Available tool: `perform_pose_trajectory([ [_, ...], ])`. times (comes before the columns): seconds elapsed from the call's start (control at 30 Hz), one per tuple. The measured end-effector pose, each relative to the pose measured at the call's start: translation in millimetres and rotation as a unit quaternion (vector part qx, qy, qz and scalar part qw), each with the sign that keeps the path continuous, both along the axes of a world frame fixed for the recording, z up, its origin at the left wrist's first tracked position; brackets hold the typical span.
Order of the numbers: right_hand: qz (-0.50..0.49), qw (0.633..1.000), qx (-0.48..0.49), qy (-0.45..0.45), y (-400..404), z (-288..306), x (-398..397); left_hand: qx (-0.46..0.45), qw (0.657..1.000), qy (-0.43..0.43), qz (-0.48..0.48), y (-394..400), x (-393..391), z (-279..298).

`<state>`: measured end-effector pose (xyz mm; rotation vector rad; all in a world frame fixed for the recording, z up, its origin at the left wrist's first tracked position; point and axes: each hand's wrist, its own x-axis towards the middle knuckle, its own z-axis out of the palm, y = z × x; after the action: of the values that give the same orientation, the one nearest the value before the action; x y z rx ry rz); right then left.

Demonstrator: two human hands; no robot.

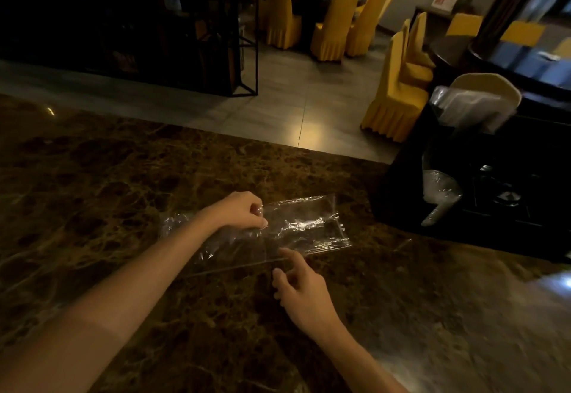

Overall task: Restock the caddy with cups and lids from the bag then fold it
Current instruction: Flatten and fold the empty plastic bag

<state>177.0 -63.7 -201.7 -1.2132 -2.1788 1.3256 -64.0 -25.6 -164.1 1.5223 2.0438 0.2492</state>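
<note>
A clear, empty plastic bag point(309, 227) lies flat and crinkled on the brown marble counter point(108, 191). My left hand point(239, 210) pinches the bag near its middle, fingers curled on the film. Just below the bag's near edge, my right hand point(301, 287) hovers with its index finger stretched toward the film; the other fingers are loosely bent and hold nothing. At the right stands the black caddy point(482, 176), with clear cups point(440, 190) in a lower slot and a stack of clear lids or cups point(466, 108) at its top.
The counter's far edge runs diagonally toward the caddy. Beyond it lie a tiled floor, yellow-covered chairs point(395, 99) around dark round tables, and a black metal shelf unit point(185, 28) at the back left.
</note>
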Motion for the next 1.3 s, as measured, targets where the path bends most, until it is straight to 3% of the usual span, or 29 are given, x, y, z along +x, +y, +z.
perform_pose_trajectory([
  [0.1,-0.023,0.997,-0.052,0.059,-2,0,2,0.026,0.998,-0.057,0.001,-8,-3,19],
  [0.23,-0.039,0.966,-0.182,0.178,3,8,-1,0.086,0.952,-0.286,0.064,-25,-11,46],
  [0.3,-0.035,0.946,-0.182,0.266,5,16,-5,0.103,0.914,-0.379,0.105,-35,-13,57],
  [0.4,-0.049,0.922,-0.153,0.352,16,29,-13,0.146,0.888,-0.416,0.132,-46,-11,63],
  [0.53,-0.056,0.922,-0.138,0.358,30,45,-20,0.218,0.882,-0.380,0.171,-58,-6,57],
  [0.67,-0.045,0.953,-0.013,0.301,38,58,-18,0.303,0.887,-0.306,0.164,-72,-4,54],
  [0.87,-0.017,0.971,0.060,0.230,41,70,-8,0.240,0.956,-0.147,0.078,-94,-3,67],
  [1.0,-0.010,0.975,0.155,0.158,42,79,-4,0.247,0.963,-0.082,0.076,-102,4,73],
  [1.13,-0.027,0.956,0.272,0.106,44,93,1,0.285,0.954,-0.040,0.084,-108,7,83],
  [1.3,0.011,0.966,0.208,0.152,45,115,5,0.299,0.951,-0.064,0.053,-113,10,105],
])
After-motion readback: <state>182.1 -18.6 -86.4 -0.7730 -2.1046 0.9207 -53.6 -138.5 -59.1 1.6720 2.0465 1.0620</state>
